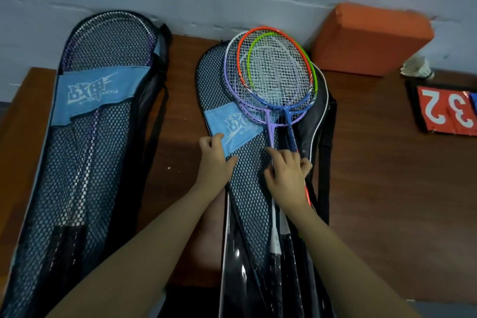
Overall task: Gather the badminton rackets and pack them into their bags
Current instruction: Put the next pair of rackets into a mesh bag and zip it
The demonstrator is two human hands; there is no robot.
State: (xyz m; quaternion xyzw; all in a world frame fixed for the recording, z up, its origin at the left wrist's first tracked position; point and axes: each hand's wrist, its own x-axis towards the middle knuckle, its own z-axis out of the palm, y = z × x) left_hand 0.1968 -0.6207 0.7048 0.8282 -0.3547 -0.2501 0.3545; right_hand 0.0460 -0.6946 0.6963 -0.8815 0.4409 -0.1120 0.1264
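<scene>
Mesh flap (pixel 247 178) pinched by left hand (pixel 215 160); racket shafts (pixel 281 131) gripped by right hand (pixel 289 173), best slid under together.

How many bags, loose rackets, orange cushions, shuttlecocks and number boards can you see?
Racket bags: 2, left bag and right bag
Loose rackets: 3
Orange cushion: 1
Shuttlecock: 1
Number board: 1
Total: 8

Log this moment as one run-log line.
left hand: holds mesh flap of open bag | right hand: grips racket shafts | rackets: heads outside bag | second bag: packed
</scene>
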